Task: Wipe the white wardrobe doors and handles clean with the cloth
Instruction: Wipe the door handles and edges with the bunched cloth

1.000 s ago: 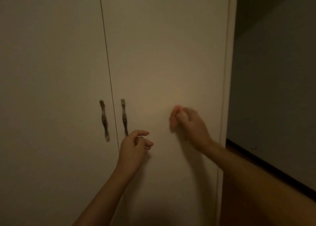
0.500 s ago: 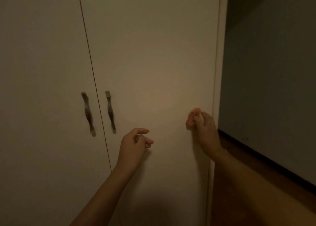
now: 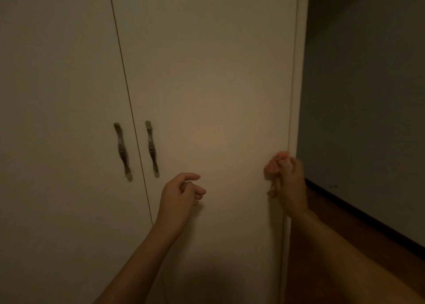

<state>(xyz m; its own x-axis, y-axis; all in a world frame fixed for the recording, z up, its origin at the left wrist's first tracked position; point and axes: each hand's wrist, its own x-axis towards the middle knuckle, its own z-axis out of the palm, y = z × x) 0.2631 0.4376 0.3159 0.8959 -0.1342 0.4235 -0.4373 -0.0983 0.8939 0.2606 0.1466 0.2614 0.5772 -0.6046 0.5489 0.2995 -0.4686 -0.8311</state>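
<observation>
At the outer edge of the right door (image 3: 207,73) the right hand (image 3: 291,184) has a pinkish cloth (image 3: 273,165) bunched in its curled fingers — the left hand (image 3: 179,195) (loosely curled, holding nothing) hangs below-right of that door's handle (image 3: 151,148).

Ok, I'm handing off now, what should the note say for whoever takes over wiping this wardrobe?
Left hand: free, fingers loosely curled, in front of the right white wardrobe door, touching no handle.
Right hand: grips the bunched pink cloth against that door's right edge.
Left white wardrobe door, left dark metal handle, right dark metal handle: no hand on them.
Done: wiped areas cannot be told from the view.
Left: probably the handles and left door; check the rest.
</observation>
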